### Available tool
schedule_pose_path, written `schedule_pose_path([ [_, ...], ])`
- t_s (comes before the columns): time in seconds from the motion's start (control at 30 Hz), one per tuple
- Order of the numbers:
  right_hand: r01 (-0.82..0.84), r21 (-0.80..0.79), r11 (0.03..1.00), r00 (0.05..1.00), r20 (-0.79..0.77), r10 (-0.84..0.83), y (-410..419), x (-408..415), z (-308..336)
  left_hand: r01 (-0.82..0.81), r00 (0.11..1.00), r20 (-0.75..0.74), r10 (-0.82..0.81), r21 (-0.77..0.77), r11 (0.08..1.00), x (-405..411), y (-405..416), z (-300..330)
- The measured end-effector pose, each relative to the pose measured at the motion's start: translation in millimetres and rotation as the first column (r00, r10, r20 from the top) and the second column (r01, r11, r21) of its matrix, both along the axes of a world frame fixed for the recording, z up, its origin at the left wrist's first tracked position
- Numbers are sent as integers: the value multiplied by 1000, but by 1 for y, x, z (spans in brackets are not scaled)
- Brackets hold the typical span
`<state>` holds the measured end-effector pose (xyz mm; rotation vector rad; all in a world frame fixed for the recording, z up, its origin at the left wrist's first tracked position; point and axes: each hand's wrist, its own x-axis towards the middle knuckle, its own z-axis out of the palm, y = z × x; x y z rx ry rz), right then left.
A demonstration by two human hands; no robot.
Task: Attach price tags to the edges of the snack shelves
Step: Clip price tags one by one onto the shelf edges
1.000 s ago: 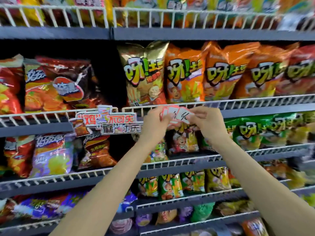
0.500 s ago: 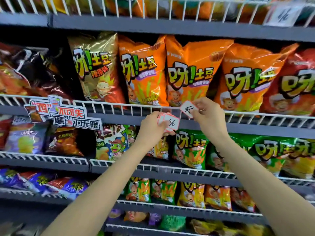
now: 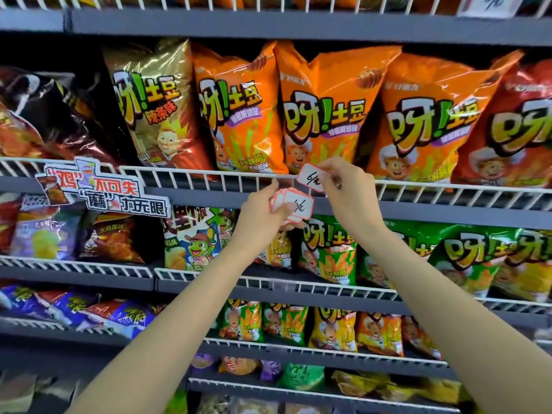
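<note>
My right hand (image 3: 348,189) pinches a single white price tag (image 3: 313,177) with a red border, held up against the white wire rail (image 3: 209,176) of the shelf that carries the orange chip bags (image 3: 242,115). My left hand (image 3: 263,210) sits just below and left of it, gripping a small stack of the same tags (image 3: 294,204) in front of the grey shelf edge (image 3: 448,212). The top tag of the stack has handwriting on it.
A cut-out promo sign (image 3: 98,189) hangs on the rail at the left. Another tag (image 3: 490,4) sits on the top shelf rail at upper right. Green chip bags (image 3: 328,249) fill the shelf below, with smaller bags on lower shelves.
My right hand has pulled one tag off the stack and lifted it to the wire rail. The view has shifted right and closer to the shelves.
</note>
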<state>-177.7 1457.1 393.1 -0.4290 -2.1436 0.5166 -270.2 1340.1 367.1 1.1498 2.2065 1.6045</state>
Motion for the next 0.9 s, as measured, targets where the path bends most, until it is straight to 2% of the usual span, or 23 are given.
schedule_pose_path([
  [0.1, -14, -24, 1000, 1000, -5, 13, -2, 2, -3, 62, 998, -13, -62, -43, 997, 6, -2, 0],
  [0.23, -5, -22, 1000, 1000, -25, 5, -2, 5, -2, 86, 988, -125, -96, -78, 993, 20, -1, 2],
  [0.33, 23, 9, 1000, 999, -33, -23, -2, 6, -1, 19, 995, -96, -20, -19, 1000, 16, -1, 4],
  [0.43, 61, 46, 997, 998, -13, -61, 1, 2, -3, -34, 997, -65, 32, -26, 999, 6, -5, 5],
  [0.67, 50, 77, 996, 992, 108, -58, 1, -10, -11, 21, 999, -43, -25, -94, 995, -2, -11, 3],
  [0.9, 90, 314, 945, 965, 206, -160, -7, -5, 0, 127, 992, 26, -125, -134, 983, -6, -4, -6],
])
